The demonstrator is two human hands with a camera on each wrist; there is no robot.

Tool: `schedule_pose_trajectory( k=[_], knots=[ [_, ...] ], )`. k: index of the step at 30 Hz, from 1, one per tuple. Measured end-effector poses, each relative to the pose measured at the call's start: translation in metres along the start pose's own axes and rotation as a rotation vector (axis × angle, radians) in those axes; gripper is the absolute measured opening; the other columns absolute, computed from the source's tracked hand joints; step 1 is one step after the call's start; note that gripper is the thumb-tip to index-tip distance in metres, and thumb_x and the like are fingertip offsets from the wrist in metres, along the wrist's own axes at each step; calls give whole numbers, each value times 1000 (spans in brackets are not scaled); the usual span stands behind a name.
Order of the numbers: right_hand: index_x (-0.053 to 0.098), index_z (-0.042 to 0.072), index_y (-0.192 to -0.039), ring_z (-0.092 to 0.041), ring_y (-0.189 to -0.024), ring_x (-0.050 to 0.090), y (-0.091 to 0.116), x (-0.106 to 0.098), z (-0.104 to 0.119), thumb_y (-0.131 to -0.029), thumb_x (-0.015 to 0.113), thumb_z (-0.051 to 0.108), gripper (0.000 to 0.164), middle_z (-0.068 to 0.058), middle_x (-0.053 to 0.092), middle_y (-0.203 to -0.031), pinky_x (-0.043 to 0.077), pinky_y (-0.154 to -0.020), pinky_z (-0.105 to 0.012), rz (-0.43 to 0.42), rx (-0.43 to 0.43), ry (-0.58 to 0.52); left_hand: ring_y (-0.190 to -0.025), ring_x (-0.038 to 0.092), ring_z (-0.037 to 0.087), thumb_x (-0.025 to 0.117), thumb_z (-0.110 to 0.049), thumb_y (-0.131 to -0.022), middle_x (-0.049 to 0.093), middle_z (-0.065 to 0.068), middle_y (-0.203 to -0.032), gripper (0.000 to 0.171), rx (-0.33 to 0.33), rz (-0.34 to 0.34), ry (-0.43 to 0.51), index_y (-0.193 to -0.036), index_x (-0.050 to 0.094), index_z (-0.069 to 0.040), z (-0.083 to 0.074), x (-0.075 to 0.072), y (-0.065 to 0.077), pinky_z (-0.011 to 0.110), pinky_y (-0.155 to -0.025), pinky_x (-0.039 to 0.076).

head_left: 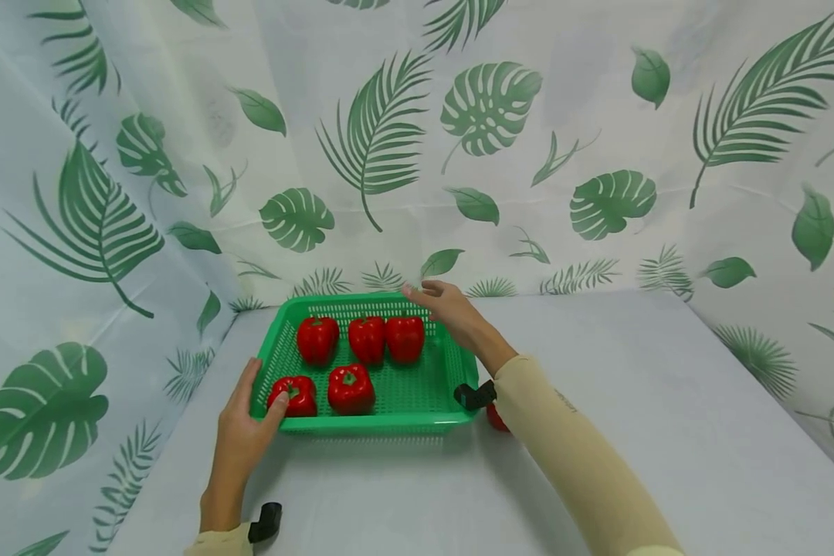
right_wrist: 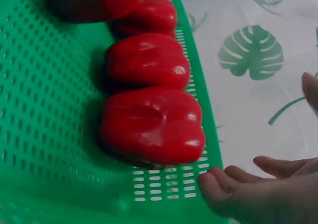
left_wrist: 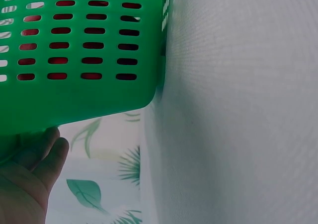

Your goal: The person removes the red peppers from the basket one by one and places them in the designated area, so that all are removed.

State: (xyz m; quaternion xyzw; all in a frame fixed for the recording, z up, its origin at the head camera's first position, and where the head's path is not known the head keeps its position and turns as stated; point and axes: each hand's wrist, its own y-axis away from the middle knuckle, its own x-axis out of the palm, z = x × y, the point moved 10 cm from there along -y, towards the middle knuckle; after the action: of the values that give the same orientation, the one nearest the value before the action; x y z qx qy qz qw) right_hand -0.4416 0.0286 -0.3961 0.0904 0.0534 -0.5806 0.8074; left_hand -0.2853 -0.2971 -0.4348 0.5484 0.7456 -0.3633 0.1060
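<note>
A green plastic basket [head_left: 403, 422] with slotted walls stands on the table, holding several red bell peppers [head_left: 351, 390]. At its left front corner my left hand [head_left: 239, 436] grips the rim, thumb over the inside and fingers along the outer wall. In the left wrist view, fingertips [left_wrist: 53, 157] show under the rim. My right hand [head_left: 452, 310] is at the far right corner, its fingers loosely extended by the rim. The right wrist view puts its fingertips [right_wrist: 211, 184] close to the rim; whether they touch it I cannot tell.
Another red pepper [head_left: 496, 418] lies on the white table [head_left: 361, 494] to the right of the basket, partly hidden by my right forearm. Leaf-patterned sheets [head_left: 403, 255] hang behind the table and on both sides. A black wrist mount [head_left: 476, 395] overlaps the basket's right side.
</note>
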Motion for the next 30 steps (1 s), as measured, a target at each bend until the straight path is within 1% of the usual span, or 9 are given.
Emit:
schedule_pose_trajectory(
  k=[3,6,9,14,18,22,25,30],
  knots=[
    [34,-1,-165,-50,-147,42,-4,3,-9,-104,69,44,84,-21,35,-169,32,-123,-61,-7,59,35,-152,35,48,68,-23,-103,35,24,-169,70,-2,3,-5,-163,40,1,0,0,0,71,-115,35],
    [38,-5,-162,-45,-148,43,-8,7,-15,-103,71,41,81,-22,39,-166,36,-121,-58,-6,95,69,-153,34,48,68,-22,-103,34,24,-169,69,-6,0,-1,-162,40,1,1,0,1,72,-116,34],
    [39,-9,-159,-41,-148,44,-10,11,-22,-102,73,36,80,-23,41,-164,39,-119,-58,-8,129,66,-153,34,48,68,-22,-103,35,25,-169,69,-2,-6,6,-162,40,1,0,-1,0,72,-116,33],
    [38,-12,-158,-43,-148,43,-12,14,-34,-101,75,28,79,-27,40,-163,39,-118,-61,-20,173,51,-153,35,48,68,-23,-103,35,24,-169,69,1,-3,3,-162,41,1,-1,0,0,71,-117,33],
    [39,-10,-157,-43,-147,43,-12,18,-43,-99,77,28,79,-25,42,-162,42,-116,-60,-19,189,95,-153,35,48,68,-22,-103,35,24,-169,69,0,-2,-2,-162,40,1,1,1,2,71,-116,34],
    [37,-9,-158,-44,-145,45,-14,22,-49,-99,77,27,80,-25,44,-160,43,-116,-59,-16,192,128,-152,36,49,69,-21,-102,37,25,-168,69,27,-15,6,-161,42,2,-1,1,1,72,-115,34],
    [39,-10,-157,-43,-143,47,-15,22,-51,-100,76,24,77,-26,47,-157,44,-114,-59,-26,184,155,-151,36,49,69,-21,-102,37,26,-167,68,44,-22,11,-160,42,3,-2,1,0,72,-115,34],
    [43,-11,-152,-42,-138,51,-18,23,-50,-100,76,20,69,-26,50,-152,48,-111,-57,-31,172,209,-152,36,48,68,-22,-103,37,25,-168,69,31,-16,-6,-161,42,2,0,0,-1,72,-115,34]
  ],
)
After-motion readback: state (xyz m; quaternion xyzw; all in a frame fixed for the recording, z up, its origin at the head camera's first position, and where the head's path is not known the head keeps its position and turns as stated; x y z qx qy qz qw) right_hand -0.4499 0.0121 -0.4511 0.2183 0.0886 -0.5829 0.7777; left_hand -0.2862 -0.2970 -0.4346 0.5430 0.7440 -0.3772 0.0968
